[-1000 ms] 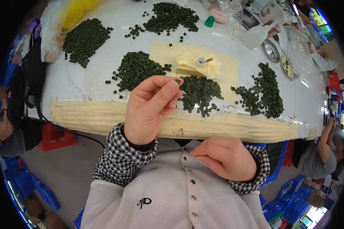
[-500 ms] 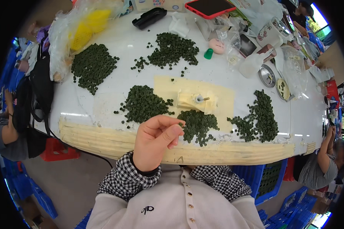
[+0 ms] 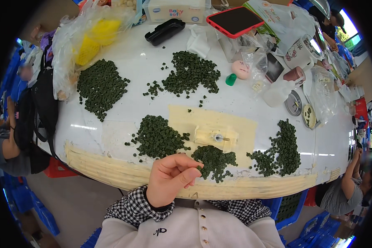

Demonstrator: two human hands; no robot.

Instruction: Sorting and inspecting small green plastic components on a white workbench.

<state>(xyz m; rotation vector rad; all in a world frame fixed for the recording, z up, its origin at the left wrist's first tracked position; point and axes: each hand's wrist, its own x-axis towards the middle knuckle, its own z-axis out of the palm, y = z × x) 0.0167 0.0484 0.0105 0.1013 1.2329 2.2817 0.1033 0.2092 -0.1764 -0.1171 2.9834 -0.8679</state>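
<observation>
My left hand [image 3: 169, 180] is raised in front of the table's near edge, thumb and forefinger pinched together. A small dark green disc-like piece [image 3: 199, 168] shows at the fingertips. Just past it lies a heap of the same green pieces [image 3: 215, 159]. A bigger green heap [image 3: 157, 138] stands behind the hand to the left. Beyond the near heap a small post with a metal pin [image 3: 221, 137] sits on a block wrapped in cream tape. My right hand is hidden; only its checked sleeve [image 3: 244, 208] shows below the table edge.
More green heaps lie at the far left [image 3: 101, 87], far middle [image 3: 192, 74] and right [image 3: 286, 149]. A red-cased phone [image 3: 235, 21], a black case [image 3: 165, 32], a mug [image 3: 301, 51] and plastic bags [image 3: 64, 53] crowd the back. A blue crate [image 3: 287, 208] stands below.
The whole table sits lower in the picture, and more of its far side shows. My left hand keeps its pinch on the small green piece. The heaps look unchanged.
</observation>
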